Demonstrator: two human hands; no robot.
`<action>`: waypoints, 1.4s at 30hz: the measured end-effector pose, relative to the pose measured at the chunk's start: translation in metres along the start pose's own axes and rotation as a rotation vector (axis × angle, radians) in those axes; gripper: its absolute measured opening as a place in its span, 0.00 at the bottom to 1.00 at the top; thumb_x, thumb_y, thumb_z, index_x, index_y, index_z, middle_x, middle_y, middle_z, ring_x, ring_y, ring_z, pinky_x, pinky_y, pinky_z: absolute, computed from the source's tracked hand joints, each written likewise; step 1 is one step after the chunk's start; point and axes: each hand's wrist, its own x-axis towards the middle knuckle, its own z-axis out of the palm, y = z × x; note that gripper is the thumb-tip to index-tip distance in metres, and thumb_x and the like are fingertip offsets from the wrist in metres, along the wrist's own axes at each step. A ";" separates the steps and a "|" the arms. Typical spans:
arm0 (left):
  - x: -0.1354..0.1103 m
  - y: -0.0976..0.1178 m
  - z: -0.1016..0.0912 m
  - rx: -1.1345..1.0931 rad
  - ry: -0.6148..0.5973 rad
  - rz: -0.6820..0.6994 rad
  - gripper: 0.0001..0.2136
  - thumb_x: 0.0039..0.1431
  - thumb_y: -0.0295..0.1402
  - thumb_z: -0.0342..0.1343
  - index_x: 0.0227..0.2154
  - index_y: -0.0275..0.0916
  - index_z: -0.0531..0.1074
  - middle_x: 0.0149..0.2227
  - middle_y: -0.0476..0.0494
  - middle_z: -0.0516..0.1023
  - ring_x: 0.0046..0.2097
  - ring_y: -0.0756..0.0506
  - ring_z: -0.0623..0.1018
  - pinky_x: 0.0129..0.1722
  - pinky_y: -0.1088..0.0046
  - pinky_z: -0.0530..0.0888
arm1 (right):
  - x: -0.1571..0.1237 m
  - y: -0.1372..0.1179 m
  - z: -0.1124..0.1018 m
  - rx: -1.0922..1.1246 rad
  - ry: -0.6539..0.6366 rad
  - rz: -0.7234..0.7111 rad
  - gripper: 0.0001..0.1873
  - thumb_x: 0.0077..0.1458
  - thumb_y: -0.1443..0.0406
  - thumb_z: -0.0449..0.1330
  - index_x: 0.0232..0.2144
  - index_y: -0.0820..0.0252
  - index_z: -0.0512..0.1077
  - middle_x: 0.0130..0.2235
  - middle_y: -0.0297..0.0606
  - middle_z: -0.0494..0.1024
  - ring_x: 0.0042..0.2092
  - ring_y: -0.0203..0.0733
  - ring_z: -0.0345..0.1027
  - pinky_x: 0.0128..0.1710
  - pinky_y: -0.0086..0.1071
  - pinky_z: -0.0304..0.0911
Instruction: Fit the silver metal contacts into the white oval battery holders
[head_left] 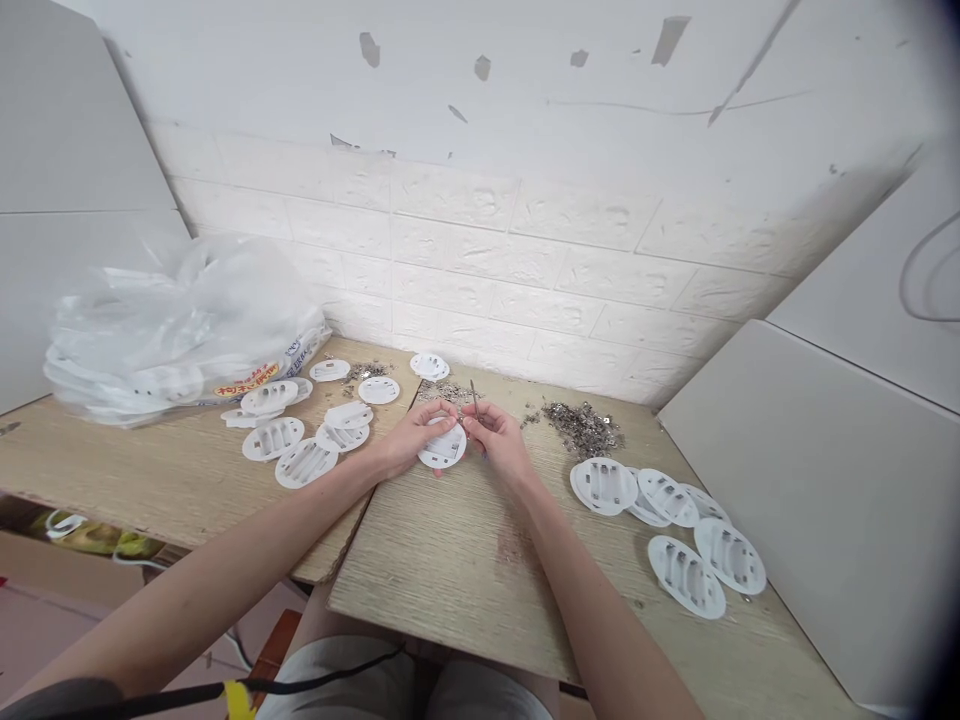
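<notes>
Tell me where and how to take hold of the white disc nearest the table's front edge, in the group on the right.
Probably best to pinch the rim of that white disc between thumb and fingertips, coming from the near left: it seems to lie flat, slotted face up, and the neighbouring disc crowds its far right side.

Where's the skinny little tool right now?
In the head view, the thin tool is near the middle, held in the right hand, just above and to the right of the white disc in the left hand.
</notes>
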 end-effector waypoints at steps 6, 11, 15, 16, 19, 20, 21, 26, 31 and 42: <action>0.000 0.000 -0.003 -0.005 -0.027 -0.014 0.18 0.49 0.44 0.62 0.34 0.40 0.63 0.25 0.49 0.75 0.24 0.47 0.75 0.15 0.77 0.68 | -0.001 -0.001 -0.001 -0.023 -0.024 0.033 0.16 0.40 0.57 0.66 0.31 0.61 0.74 0.23 0.31 0.71 0.25 0.33 0.59 0.23 0.28 0.51; 0.000 -0.001 -0.002 -0.011 -0.033 0.004 0.17 0.49 0.44 0.62 0.33 0.40 0.63 0.25 0.48 0.74 0.24 0.47 0.75 0.16 0.76 0.69 | -0.001 -0.004 -0.001 -0.033 -0.025 0.039 0.15 0.39 0.58 0.66 0.30 0.61 0.74 0.22 0.30 0.70 0.23 0.31 0.56 0.21 0.27 0.48; 0.003 -0.002 -0.003 -0.033 0.027 0.039 0.18 0.48 0.42 0.64 0.34 0.39 0.64 0.26 0.50 0.73 0.24 0.50 0.73 0.20 0.74 0.71 | -0.001 -0.008 -0.003 -0.040 0.035 0.038 0.14 0.38 0.60 0.65 0.29 0.61 0.73 0.22 0.29 0.70 0.21 0.30 0.54 0.21 0.27 0.48; 0.003 -0.003 -0.004 -0.048 0.047 0.050 0.18 0.47 0.41 0.65 0.36 0.39 0.64 0.27 0.50 0.74 0.26 0.49 0.74 0.22 0.73 0.72 | -0.001 -0.009 -0.003 -0.050 0.054 0.040 0.13 0.38 0.60 0.65 0.29 0.61 0.73 0.22 0.29 0.70 0.21 0.30 0.54 0.21 0.28 0.48; 0.005 -0.005 -0.006 -0.091 0.110 0.071 0.21 0.43 0.35 0.67 0.39 0.40 0.64 0.32 0.50 0.75 0.31 0.49 0.75 0.29 0.72 0.73 | 0.000 -0.010 -0.004 -0.103 0.100 0.016 0.13 0.38 0.61 0.65 0.29 0.61 0.73 0.24 0.31 0.72 0.23 0.31 0.57 0.23 0.28 0.53; 0.006 -0.006 -0.007 -0.104 0.125 0.069 0.22 0.42 0.33 0.68 0.39 0.39 0.64 0.33 0.50 0.75 0.32 0.49 0.76 0.31 0.72 0.73 | 0.001 -0.009 -0.004 -0.132 0.112 -0.007 0.12 0.38 0.62 0.64 0.28 0.61 0.73 0.25 0.32 0.74 0.24 0.32 0.59 0.25 0.29 0.55; 0.006 -0.006 -0.007 -0.119 0.130 0.059 0.22 0.41 0.31 0.68 0.39 0.39 0.65 0.34 0.49 0.75 0.34 0.49 0.76 0.32 0.72 0.73 | 0.001 -0.009 -0.004 -0.165 0.125 -0.033 0.11 0.38 0.62 0.64 0.28 0.61 0.73 0.27 0.34 0.75 0.26 0.34 0.62 0.27 0.29 0.58; 0.004 -0.003 -0.004 -0.206 0.047 0.025 0.23 0.40 0.26 0.67 0.41 0.38 0.68 0.37 0.47 0.76 0.38 0.48 0.75 0.38 0.71 0.72 | 0.000 -0.006 -0.005 -0.340 0.210 -0.136 0.09 0.41 0.62 0.60 0.28 0.62 0.73 0.30 0.38 0.77 0.30 0.37 0.66 0.33 0.32 0.62; 0.001 0.001 -0.002 -0.220 -0.057 0.052 0.22 0.43 0.24 0.65 0.45 0.38 0.71 0.42 0.43 0.75 0.42 0.47 0.75 0.42 0.68 0.73 | -0.002 -0.008 -0.005 -0.488 0.254 -0.176 0.10 0.43 0.63 0.57 0.28 0.62 0.73 0.30 0.39 0.78 0.30 0.38 0.65 0.32 0.32 0.61; 0.001 -0.004 -0.004 -0.134 -0.055 0.092 0.27 0.43 0.27 0.67 0.49 0.43 0.70 0.50 0.41 0.73 0.50 0.44 0.72 0.48 0.65 0.70 | -0.004 -0.009 -0.004 -0.559 0.272 -0.197 0.09 0.46 0.64 0.55 0.29 0.62 0.72 0.32 0.41 0.78 0.32 0.40 0.67 0.34 0.34 0.62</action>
